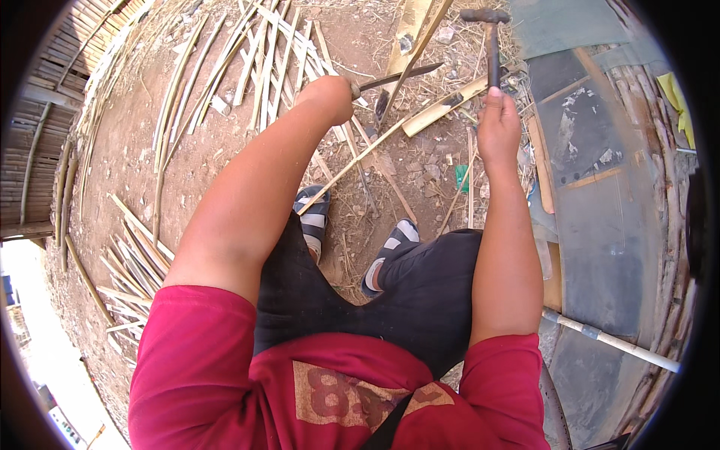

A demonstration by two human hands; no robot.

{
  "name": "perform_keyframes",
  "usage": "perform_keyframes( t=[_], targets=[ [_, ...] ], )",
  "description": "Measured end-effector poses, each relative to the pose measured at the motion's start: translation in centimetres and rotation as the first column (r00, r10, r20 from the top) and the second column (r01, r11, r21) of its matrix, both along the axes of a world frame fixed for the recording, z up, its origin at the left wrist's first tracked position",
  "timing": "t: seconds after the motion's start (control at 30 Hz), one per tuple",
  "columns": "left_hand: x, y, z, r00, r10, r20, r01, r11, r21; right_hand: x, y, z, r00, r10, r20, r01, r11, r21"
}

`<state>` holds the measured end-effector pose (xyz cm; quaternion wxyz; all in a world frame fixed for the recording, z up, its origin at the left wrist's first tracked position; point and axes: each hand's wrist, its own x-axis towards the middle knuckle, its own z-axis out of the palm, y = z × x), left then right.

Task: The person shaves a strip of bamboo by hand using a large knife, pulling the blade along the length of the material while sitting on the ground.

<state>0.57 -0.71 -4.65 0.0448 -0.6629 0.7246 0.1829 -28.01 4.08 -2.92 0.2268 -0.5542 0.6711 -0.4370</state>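
Note:
My left hand [328, 100] is closed around the handle of a knife [380, 82] with a long dark blade pointing right. The blade crosses a long bamboo strip [429, 37] that slants up toward the far edge; whether they touch I cannot tell. In my right hand [499, 127] is a hammer [493, 54], gripped by its dark handle, head up and away from the blade. Below the blade a wide split bamboo piece [442, 107] lies on the ground. A thin bamboo strip [352, 163] runs slantwise down to my left foot.
Many bamboo strips [262, 64] lie scattered at the far left, with another pile [135, 262] at the near left. Dark sheets [600, 217] cover the right side, where a white pipe [637, 351] lies. A bamboo wall [34, 150] stands at left. My sandalled feet [397, 240] rest on dirt.

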Motion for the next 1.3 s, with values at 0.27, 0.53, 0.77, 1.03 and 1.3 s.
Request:
perform_keyframes(
  t=[0.27,0.53,0.77,1.03,1.3],
  targets=[
    [-1.3,-0.7,0.4,0.999,-0.011,0.044,0.008,0.999,0.054,-0.6,0.1,-4.0,0.968,0.009,-0.253,0.035,0.985,0.168],
    [0.5,-2.0,-1.8,1.0,0.023,-0.008,-0.022,0.999,0.044,0.4,-0.1,-3.8,0.982,0.037,-0.183,-0.029,0.998,0.048],
    [0.4,-1.4,-1.2,0.997,0.081,0.005,-0.081,0.995,0.061,2.0,0.0,0.8,0.96,0.1,-0.263,-0.03,0.966,0.257],
    [-1.1,-2.5,-2.8,1.0,-0.018,0.021,0.017,0.999,0.043,-0.2,-0.4,-6.9,0.906,0.032,-0.422,0.031,0.989,0.142],
    [0.5,-1.9,-2.8,0.998,0.039,0.057,-0.044,0.995,0.086,2.5,-0.6,-1.2,0.998,-0.031,-0.062,0.026,0.997,-0.076]
  ],
)
